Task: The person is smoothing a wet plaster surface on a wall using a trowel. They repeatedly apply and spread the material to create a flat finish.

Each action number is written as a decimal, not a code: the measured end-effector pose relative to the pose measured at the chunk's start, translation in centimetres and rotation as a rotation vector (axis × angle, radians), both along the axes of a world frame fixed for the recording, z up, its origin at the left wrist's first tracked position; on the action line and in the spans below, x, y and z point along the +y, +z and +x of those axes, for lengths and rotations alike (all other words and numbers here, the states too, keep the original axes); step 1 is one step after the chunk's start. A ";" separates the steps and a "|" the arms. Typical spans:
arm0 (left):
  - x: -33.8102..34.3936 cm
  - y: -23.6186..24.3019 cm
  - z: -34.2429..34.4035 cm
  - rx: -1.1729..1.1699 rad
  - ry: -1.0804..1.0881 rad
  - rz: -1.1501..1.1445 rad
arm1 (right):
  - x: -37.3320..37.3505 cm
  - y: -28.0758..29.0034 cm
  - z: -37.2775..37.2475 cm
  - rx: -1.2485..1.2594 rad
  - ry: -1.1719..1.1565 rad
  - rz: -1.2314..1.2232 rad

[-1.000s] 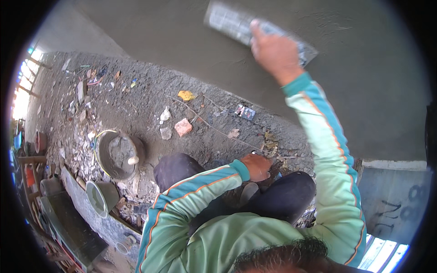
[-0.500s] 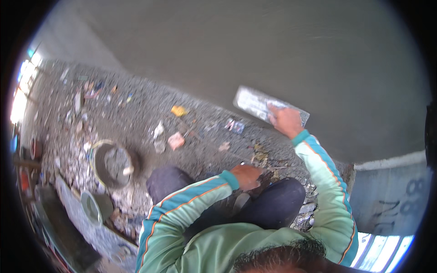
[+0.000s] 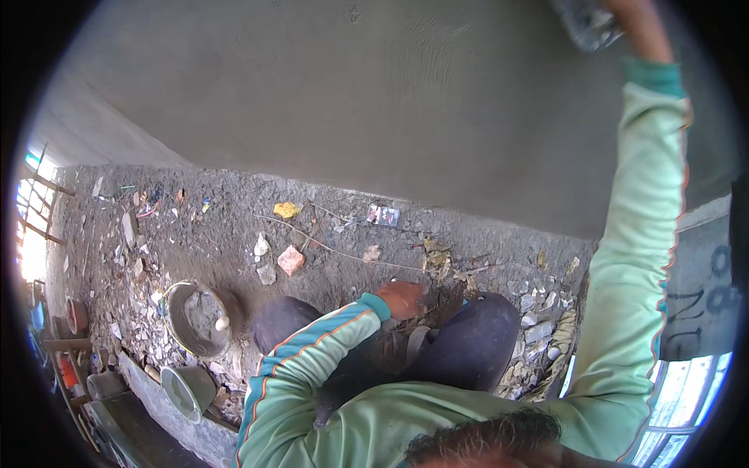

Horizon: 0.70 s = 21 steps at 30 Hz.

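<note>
Raised high at the far right, my right hand (image 3: 633,14) grips a plastering trowel (image 3: 587,23) with a flat metal blade, laid against the smooth grey plastered wall (image 3: 351,101). Motion blurs the trowel, and the picture's rim cuts into the hand. My left hand (image 3: 402,299) hangs low between my bent knees, just above the debris-covered ground (image 3: 335,269). Its back shows; the fingers point down and are mostly hidden. Faint ripple marks show in the wall's upper middle.
To the left stands a round bucket (image 3: 176,327) with grey mortar inside, and a pale green pail (image 3: 187,394) beside a long board (image 3: 152,398). Rubble, a pinkish brick piece (image 3: 291,260) and a yellow scrap (image 3: 286,210) litter the ground. A marked grey panel (image 3: 698,300) is at right.
My right hand has swept the trowel from the wall's lower edge up and to the right, straightening the arm. My left hand stays near my knees. The view has shifted slightly.
</note>
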<state>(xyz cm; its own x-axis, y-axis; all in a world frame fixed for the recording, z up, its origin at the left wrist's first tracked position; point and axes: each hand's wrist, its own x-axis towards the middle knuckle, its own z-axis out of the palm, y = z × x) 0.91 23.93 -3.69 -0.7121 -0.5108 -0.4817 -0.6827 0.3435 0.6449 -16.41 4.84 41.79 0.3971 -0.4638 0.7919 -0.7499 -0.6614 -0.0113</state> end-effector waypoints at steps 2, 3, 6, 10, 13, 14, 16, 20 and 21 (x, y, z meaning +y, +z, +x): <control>0.5 0.8 0.0 0.002 0.022 0.017 | -0.5 -6.6 1.4 0.136 -0.209 0.032; 0.9 1.1 0.1 0.006 0.038 0.030 | -0.5 -9.7 2.7 0.225 -0.199 0.113; 1.0 2.3 -0.1 -0.027 0.027 0.032 | -1.9 -16.7 3.2 0.463 -0.338 0.017; 1.1 2.0 -0.1 -0.029 0.027 -0.014 | -4.0 -28.6 5.3 0.585 -0.217 0.046; 1.6 3.5 0.0 -0.041 0.063 -0.020 | -3.6 -33.6 6.0 0.691 -0.154 0.109; 1.8 3.6 0.2 -0.031 0.082 -0.033 | -3.5 -35.2 6.0 0.732 -0.129 0.131; 2.2 3.9 0.4 -0.027 0.105 -0.053 | -3.2 -39.1 5.3 0.794 -0.108 0.182; 2.8 5.1 0.5 -0.001 0.127 -0.080 | -2.3 -48.1 -1.1 0.936 -0.102 0.269; 2.9 5.5 0.3 0.020 0.127 -0.093 | -1.9 -50.2 -3.9 0.960 -0.121 0.289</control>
<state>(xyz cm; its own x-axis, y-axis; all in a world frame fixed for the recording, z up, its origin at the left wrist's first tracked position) 1.22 26.79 1.77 -0.6475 -0.6394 -0.4147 -0.7122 0.3138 0.6280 -20.29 2.91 -8.43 0.7452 -0.6667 0.0130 -0.5881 -0.6478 0.4843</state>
